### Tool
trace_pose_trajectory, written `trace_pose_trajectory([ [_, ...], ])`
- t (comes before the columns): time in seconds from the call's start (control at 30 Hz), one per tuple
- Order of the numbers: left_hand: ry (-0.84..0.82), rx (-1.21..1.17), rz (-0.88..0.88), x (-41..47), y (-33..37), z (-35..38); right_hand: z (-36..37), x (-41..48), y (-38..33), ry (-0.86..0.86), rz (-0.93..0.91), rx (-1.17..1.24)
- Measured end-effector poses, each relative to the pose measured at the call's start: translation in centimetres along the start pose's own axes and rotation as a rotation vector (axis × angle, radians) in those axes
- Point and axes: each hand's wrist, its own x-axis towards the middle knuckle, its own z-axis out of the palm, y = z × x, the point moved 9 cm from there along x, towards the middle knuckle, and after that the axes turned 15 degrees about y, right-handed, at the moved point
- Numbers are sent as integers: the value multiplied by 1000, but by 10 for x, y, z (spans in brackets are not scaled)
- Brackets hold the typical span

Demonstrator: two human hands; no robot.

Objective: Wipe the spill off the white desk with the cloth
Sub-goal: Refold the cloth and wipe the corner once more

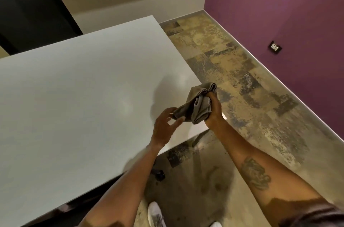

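1. Right hand (214,108): I see it closed in a fist around a bunched grey cloth (200,105), wrist bent, held above the near right corner of the desk.
2. Left hand (164,126): fingers spread and loosely curled, palm toward the cloth. Fingertips sit right at the hanging lower end of the fabric; I cannot tell whether they pinch it or only brush it.
3. Cloth: crumpled into folds, one loop sticking up past the right thumb, a tail drooping toward the left hand. It is off the surface, not pressed on the desk.
4. White desk (78,96): broad flat top. I note a faint glossy patch near the middle and shadows of the hands beside the corner. I cannot make out a clear spill.
5. Right forearm carries a dark tattoo (256,175).
6. Below: white shoe (155,213) on the mottled tan floor (232,70).
7. Further out: purple wall (279,12) with a small socket plate (275,46); a black cabinet (33,16) behind the desk on the left.
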Motion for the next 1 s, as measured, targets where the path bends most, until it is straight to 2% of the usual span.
trace_pose_trajectory([
  [0.17,133,149,230,3,23,-22,13,-11,18,-24,-20,-135],
  [0.4,236,159,295,14,44,-38,16,-25,47,7,-73,-256],
  [0.6,66,333,386,9,47,-18,32,-42,78,-33,106,-253],
  [0.77,-78,436,452,13,46,0,33,-42,66,-60,-18,-294],
  [0.83,-142,445,501,13,49,7,24,-37,59,25,-54,-329],
  [0.9,-155,446,526,14,47,7,7,-29,50,200,-95,-386],
  [1.0,-123,467,445,24,27,0,-14,-19,13,475,-330,-617],
])
